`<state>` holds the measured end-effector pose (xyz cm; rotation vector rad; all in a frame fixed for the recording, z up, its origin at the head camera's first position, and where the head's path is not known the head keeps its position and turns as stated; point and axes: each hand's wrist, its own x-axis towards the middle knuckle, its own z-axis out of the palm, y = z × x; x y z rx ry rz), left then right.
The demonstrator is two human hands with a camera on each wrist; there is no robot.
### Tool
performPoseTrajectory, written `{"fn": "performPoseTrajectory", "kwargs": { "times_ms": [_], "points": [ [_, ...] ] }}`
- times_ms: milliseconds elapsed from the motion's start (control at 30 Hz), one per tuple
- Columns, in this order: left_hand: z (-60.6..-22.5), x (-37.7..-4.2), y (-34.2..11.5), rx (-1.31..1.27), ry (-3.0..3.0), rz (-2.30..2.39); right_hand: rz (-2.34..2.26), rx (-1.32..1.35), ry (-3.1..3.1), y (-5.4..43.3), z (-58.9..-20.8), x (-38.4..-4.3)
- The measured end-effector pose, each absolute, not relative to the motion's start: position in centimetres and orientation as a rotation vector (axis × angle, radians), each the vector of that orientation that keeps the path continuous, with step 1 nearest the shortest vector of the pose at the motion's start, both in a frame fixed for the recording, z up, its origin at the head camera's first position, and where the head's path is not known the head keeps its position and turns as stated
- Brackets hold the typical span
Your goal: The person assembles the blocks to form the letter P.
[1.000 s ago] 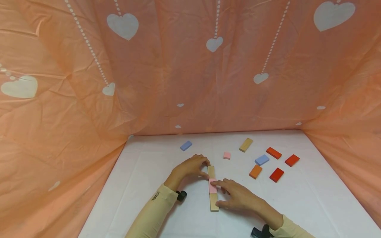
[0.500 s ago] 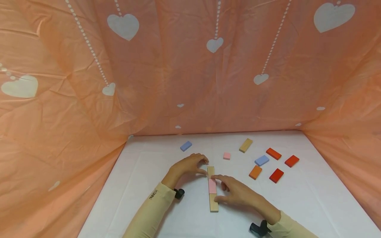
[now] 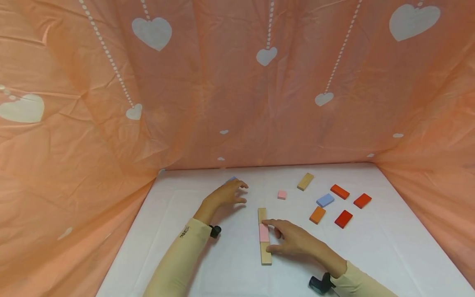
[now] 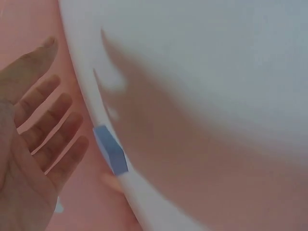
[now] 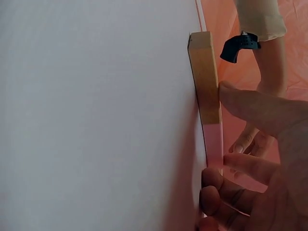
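Three blocks lie end to end in a straight row: a near plain wooden block (image 3: 265, 256), a pink block (image 3: 264, 234) and a far plain wooden block (image 3: 262, 213). My right hand (image 3: 295, 238) rests at the row's right side. Its thumb touches the near wooden block and its index fingertip reaches the pink one's far end, the other fingers bent beneath. Away from the row, my left hand (image 3: 224, 196) hovers with spread fingers, holding nothing. Just beyond it lies a blue block (image 4: 110, 150), partly hidden by the hand in the head view.
A small pink block (image 3: 282, 194) and a wooden block (image 3: 305, 181) lie behind the row. To the right are another blue block (image 3: 325, 200), an orange block (image 3: 317, 215) and three red blocks (image 3: 343, 219). A heart-patterned orange curtain (image 3: 245, 103) bounds the white table (image 3: 393, 255).
My left hand has left the far wooden block and moved back and left to the blue block. My right index finger has slid forward slightly along the row; the thumb stays by the near block.
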<state>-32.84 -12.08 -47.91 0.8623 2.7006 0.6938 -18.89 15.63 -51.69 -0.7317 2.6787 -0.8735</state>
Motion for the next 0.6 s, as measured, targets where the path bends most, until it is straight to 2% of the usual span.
{"fn": "performPoseTrajectory", "kwargs": {
  "times_ms": [600],
  "points": [
    [-47.6,-35.6,-14.8,0.692,2.735,0.711,-0.892,-0.759,2.664,15.7,-51.8,-18.9]
  ]
}}
